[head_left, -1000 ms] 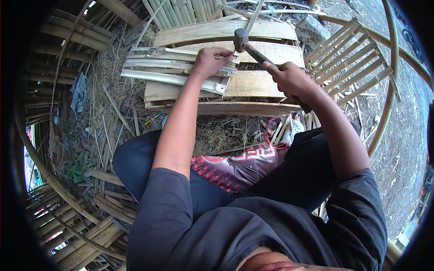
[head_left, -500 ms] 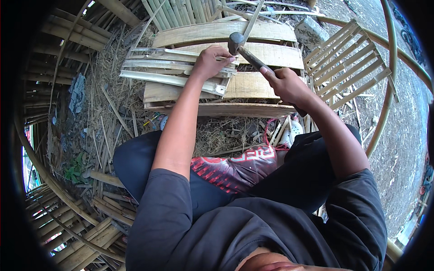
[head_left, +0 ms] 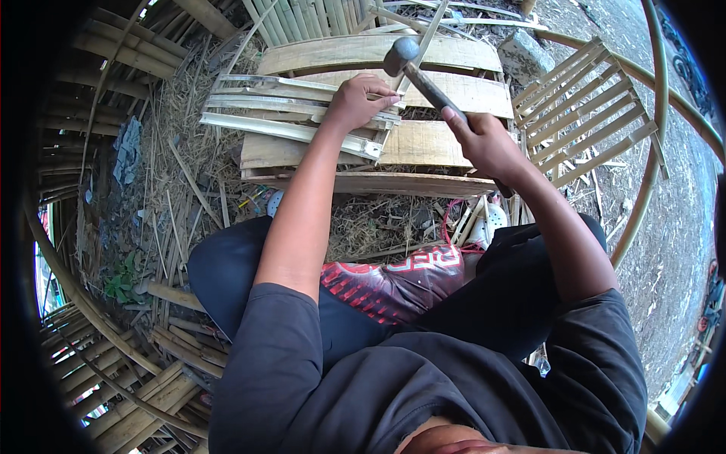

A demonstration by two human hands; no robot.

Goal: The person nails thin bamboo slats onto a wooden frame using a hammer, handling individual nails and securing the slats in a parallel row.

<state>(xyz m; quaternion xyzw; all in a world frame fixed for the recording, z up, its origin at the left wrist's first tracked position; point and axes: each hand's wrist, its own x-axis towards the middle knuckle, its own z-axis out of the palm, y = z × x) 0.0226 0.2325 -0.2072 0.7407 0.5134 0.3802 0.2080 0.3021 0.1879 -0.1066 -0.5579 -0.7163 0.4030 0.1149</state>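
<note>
My right hand [head_left: 491, 147] is wrapped round the wooden handle of a hammer [head_left: 429, 89]. Its metal head is held up above the low wooden slatted platform [head_left: 423, 144], apart from the work. On that platform lie several split bamboo strips [head_left: 265, 129], side by side and crossed near their right ends by another strip. My left hand [head_left: 361, 102] rests over those right ends, thumb and fingertips pinched together there. Whatever sits between the fingertips is too small to make out.
A slatted bamboo panel [head_left: 586, 113] leans at the right, near a concrete block [head_left: 524, 57]. Bamboo poles [head_left: 654, 151] curve beyond it. More green-tinged bamboo slats [head_left: 302, 19] lie at the back. A patterned cloth [head_left: 401, 284] is across my lap; bamboo scraps and straw litter the ground.
The hammer head has risen a little, away from the strips, as my right hand tilted. My left hand stays almost in place over the strip ends.
</note>
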